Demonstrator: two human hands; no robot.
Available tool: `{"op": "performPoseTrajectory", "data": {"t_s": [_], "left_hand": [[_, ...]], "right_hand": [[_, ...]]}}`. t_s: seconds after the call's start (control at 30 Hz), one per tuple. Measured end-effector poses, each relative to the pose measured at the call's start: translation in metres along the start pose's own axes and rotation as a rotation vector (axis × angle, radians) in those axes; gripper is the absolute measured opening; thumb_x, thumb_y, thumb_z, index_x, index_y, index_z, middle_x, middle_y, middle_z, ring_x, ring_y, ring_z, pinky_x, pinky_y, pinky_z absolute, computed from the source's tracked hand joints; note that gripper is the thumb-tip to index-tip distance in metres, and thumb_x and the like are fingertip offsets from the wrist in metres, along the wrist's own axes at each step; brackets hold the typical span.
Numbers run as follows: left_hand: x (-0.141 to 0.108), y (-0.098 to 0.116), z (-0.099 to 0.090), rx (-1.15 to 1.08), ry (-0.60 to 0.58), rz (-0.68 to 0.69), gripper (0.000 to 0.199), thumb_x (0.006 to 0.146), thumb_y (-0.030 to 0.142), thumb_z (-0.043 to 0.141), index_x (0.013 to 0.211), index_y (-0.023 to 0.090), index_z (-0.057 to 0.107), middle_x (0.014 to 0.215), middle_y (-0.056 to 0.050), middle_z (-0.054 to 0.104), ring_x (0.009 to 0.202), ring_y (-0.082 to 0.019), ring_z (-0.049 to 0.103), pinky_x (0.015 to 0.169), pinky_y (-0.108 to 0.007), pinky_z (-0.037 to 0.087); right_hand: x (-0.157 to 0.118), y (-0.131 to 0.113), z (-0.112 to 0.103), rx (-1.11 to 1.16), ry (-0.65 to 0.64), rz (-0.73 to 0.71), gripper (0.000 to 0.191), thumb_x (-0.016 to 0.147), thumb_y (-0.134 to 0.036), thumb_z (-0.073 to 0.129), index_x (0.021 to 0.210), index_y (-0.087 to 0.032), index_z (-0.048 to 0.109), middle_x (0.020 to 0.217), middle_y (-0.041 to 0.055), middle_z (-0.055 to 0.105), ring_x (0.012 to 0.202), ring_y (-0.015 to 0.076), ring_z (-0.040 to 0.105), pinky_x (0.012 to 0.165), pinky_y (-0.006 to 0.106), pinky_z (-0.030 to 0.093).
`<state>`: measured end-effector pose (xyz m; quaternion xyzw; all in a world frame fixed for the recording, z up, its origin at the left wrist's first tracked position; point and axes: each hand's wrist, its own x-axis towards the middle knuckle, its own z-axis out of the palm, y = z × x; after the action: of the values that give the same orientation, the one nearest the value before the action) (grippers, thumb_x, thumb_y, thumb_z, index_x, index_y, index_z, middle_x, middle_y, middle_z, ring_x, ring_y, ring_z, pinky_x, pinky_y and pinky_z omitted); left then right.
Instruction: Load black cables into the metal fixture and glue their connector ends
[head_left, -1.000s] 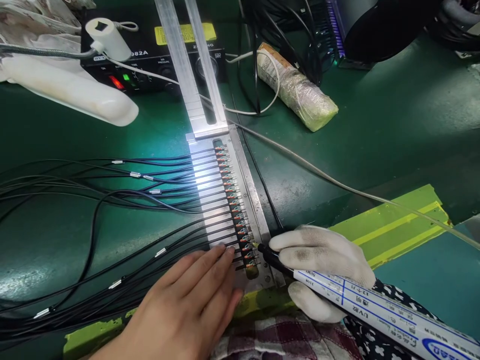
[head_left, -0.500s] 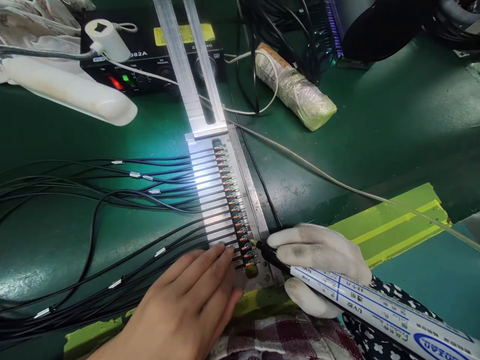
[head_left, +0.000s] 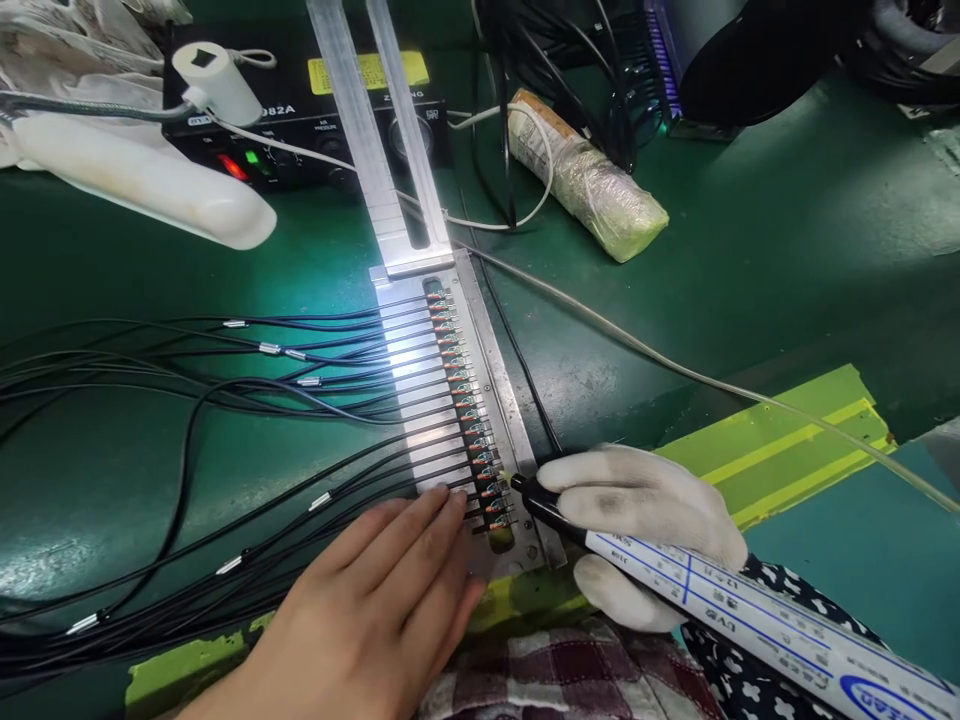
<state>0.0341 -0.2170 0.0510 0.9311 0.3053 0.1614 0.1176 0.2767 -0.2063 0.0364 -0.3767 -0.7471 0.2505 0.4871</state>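
A metal fixture plate (head_left: 424, 440) holds a column of small circuit boards (head_left: 466, 398), each joined to a black cable (head_left: 352, 365) running left. My bare left hand (head_left: 375, 590) lies on the plate's lower left side, its extended fingertips touching it beside the lower boards. In my white-gloved right hand (head_left: 645, 530) is a UV glue tube (head_left: 720, 590) with blue print and a black nozzle. The nozzle's tip points left, close to the lower boards; whether it touches one cannot be made out.
A black controller (head_left: 300, 150) with red and green lights stands at the back left, near a white rounded handle (head_left: 172, 185). A slotted metal bar (head_left: 360, 130) extends from the plate's top. Behind to the right lies a wrapped bundle (head_left: 592, 185); a thin hose (head_left: 637, 345) crosses the mat.
The tube and my right hand have shifted slightly right, drawing the nozzle a little away from the boards. My left hand has stayed in nearly the same place.
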Motion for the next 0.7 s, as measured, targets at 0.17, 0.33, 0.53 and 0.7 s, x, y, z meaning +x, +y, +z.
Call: {"op": "performPoseTrajectory", "data": {"t_s": [0.17,0.33,0.53,0.7], "left_hand": [[0.004,0.005,-0.008,0.012,-0.11,0.007,0.026,0.097,0.022,0.047,0.109,0.014,0.069,0.122,-0.012,0.066,0.116,-0.029,0.06,0.095,-0.042,0.048],[0.001,0.005,-0.006,0.023,-0.104,0.012,0.027,0.097,0.023,0.047,0.106,0.013,0.07,0.121,-0.012,0.067,0.115,-0.029,0.061,0.094,-0.043,0.049],[-0.001,0.006,-0.004,0.019,-0.097,-0.008,0.027,0.098,0.023,0.046,0.105,0.014,0.071,0.121,-0.01,0.067,0.116,-0.027,0.06,0.096,-0.041,0.047],[-0.003,0.004,0.003,0.038,-0.009,0.013,0.03,0.099,0.022,0.041,0.104,0.016,0.071,0.119,-0.009,0.068,0.115,-0.026,0.06,0.095,-0.04,0.046]], "right_hand": [[-0.004,-0.007,-0.005,0.008,-0.032,0.025,0.02,0.076,-0.01,0.056,0.094,-0.015,0.064,0.096,0.0088,0.07,0.081,0.0206,0.07,0.068,0.032,0.059],[-0.011,-0.007,-0.003,0.044,-0.036,0.042,0.028,0.074,-0.009,0.062,0.102,-0.012,0.064,0.099,0.0101,0.07,0.086,0.0208,0.07,0.073,0.032,0.059],[-0.011,-0.003,0.001,0.065,0.0,0.029,0.03,0.073,-0.01,0.065,0.104,-0.011,0.065,0.099,0.0095,0.069,0.086,0.0208,0.07,0.072,0.032,0.06],[-0.008,-0.004,0.001,0.056,0.0,0.045,0.028,0.075,-0.01,0.063,0.103,-0.012,0.065,0.099,0.0091,0.07,0.085,0.0205,0.07,0.071,0.031,0.061]]}}
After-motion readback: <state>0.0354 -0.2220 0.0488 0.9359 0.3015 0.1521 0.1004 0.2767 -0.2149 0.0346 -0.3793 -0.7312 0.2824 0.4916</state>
